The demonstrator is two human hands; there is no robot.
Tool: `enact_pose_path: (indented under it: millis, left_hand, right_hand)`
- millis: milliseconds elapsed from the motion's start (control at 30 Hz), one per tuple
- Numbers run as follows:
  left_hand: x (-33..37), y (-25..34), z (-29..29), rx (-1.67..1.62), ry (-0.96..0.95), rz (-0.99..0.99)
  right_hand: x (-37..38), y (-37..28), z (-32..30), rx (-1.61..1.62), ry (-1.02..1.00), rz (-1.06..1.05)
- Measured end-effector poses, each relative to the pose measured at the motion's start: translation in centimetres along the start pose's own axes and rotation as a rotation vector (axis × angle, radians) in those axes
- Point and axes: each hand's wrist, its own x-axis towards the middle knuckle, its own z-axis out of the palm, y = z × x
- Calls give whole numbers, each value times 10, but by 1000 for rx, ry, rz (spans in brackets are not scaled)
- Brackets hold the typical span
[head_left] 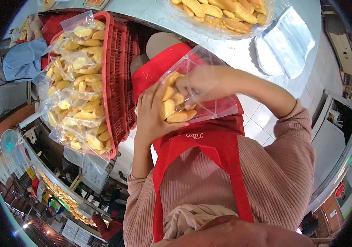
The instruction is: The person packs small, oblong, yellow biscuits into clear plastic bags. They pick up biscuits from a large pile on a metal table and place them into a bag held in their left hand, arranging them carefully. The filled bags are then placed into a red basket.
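A clear plastic bag [211, 96] partly filled with yellow-brown oblong baked pieces [178, 116] rests over my lap, against a red apron. My left hand [148, 112] is wrapped round the filled end of the bag, its fingers along the left side and thumb below. At the bag's wide, loose end, my right hand [194, 84] reaches in from the right, its bent fingers by the pieces. Motion blurs the right hand, and its fingertips are partly hidden among the pieces and film, so whether it grips one does not show.
To my left stands a red plastic crate [118, 82] heaped with filled clear bags [79, 88]. Ahead, a pale table [143, 12] bears a large clear container of loose pieces [225, 16] and a stack of clear plastic bags [285, 45]. Another person's blue-clad back [24, 61] shows beyond the crate.
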Motion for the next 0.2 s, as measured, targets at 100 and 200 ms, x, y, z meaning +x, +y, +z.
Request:
enact_pose_path:
  millis: [100,200]
  left_hand:
    - [-10,-8,-7,-227,55,-134]
    - [-23,-16,-7,-502,154,-286]
  right_hand:
    - [-17,26,-46,350,125,-98]
    - [-32,101,-82,-84,693,249]
